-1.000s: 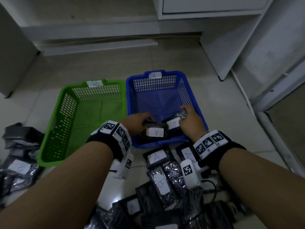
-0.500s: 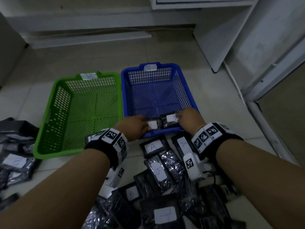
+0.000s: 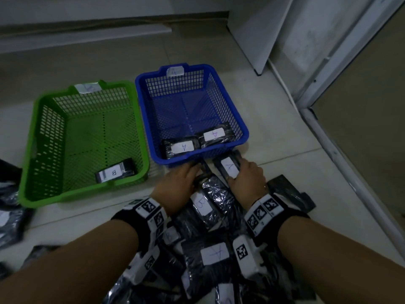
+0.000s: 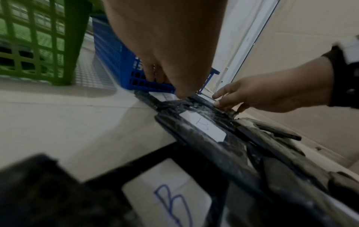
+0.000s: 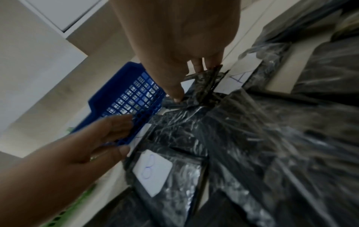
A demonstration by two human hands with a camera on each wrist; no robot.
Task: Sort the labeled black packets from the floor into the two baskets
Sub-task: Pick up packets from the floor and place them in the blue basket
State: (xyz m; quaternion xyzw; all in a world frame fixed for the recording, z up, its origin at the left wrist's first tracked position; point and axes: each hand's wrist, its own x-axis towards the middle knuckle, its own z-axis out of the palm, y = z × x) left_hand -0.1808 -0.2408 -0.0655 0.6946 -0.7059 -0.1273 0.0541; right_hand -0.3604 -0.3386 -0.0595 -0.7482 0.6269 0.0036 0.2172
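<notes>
The green basket (image 3: 30,150), tagged B, holds one B packet (image 3: 115,173). Right of it, the blue basket (image 3: 242,126), tagged A, holds two A packets (image 3: 213,134) side by side at its near wall. Just in front of it, my right hand (image 3: 237,172) pinches the end of an A packet (image 3: 229,168) on the floor; the right wrist view shows thumb and fingers (image 5: 200,67) on its crinkled edge. My left hand (image 3: 188,174) covers a neighbouring packet (image 4: 165,97), with fingers at its far edge and the thumb at its near edge.
A heap of black packets (image 3: 210,216) with A and B labels lies under my wrists. More packets (image 3: 8,218) lie at the far left. White cabinet panels (image 3: 258,34) and a door frame (image 3: 341,137) close off the right.
Both hands have drawn back out of the blue basket, leaving two A packets there. They have dropped onto packets on the floor just in front of it.
</notes>
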